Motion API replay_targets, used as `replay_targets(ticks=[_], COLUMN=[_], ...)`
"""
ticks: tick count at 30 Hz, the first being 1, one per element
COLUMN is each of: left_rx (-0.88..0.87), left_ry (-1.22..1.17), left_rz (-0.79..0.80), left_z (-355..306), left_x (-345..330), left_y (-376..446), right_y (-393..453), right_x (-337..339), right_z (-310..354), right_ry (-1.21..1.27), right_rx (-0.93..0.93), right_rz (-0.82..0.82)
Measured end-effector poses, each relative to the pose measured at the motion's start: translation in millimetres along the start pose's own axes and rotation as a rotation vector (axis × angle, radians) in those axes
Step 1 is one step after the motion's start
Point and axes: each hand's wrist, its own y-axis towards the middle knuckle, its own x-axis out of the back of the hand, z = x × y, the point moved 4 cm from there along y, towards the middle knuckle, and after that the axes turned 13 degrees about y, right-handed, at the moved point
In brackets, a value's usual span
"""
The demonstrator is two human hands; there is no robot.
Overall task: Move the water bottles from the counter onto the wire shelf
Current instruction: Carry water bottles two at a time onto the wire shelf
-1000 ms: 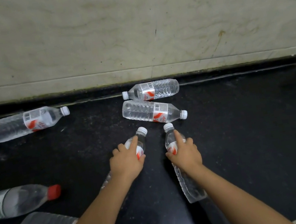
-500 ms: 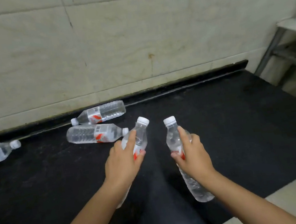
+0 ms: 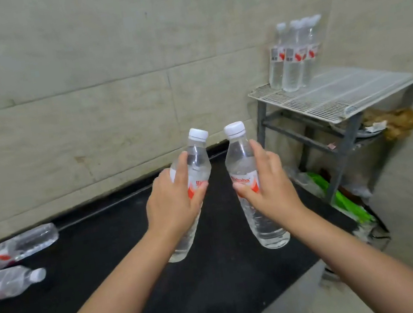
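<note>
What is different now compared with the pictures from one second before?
Both hands have lifted their bottles off the counter and turned them nearly upright: the left hand holds the left bottle, the right hand the right bottle. The view has swung right, so the wire shelf now shows. Each grip is unchanged; two bottles stay lying there.

Against the black stone counter (image 3: 123, 253), the clear plastic water bottle with a white cap held on the left (image 3: 196, 166) and its twin on the right (image 3: 241, 161) each show a white label marked in red-orange. Left of them on that counter, two lying clear bottles (image 3: 21, 243) (image 3: 6, 282) carry the same red-and-white labels. Right of the counter, the pale grey wire shelf (image 3: 339, 94) bears upright clear bottles (image 3: 293, 61) with red-marked labels, before beige veined wall tiles (image 3: 82, 95).
</note>
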Motion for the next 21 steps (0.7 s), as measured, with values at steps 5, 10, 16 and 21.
replay_targets(ticks=[5, 10, 16, 21], left_rx=[-0.12, -0.219, -0.168, -0.162], left_ry=[-0.065, -0.147, -0.239, -0.314], left_rz=[-0.146, -0.242, -0.244, -0.25], left_z=[-72.2, -140.0, -211.0, -263.5], left_x=[-11.2, -35.5, -82.1, -103.6], left_y=[63.8, 135.1, 230.7, 286.5], right_y=[43.7, 105.4, 198.9, 261.1], right_x=[73.8, 129.0, 200.7, 255.8], right_z=[-37.6, -76.3, -121.9, -175.2], right_ry=[-0.006, -0.088, -0.104, -0.016], right_rx=[-0.007, 0.077, 0.123, 0.066], right_rz=[-0.226, -0.293, -0.304, -0.362])
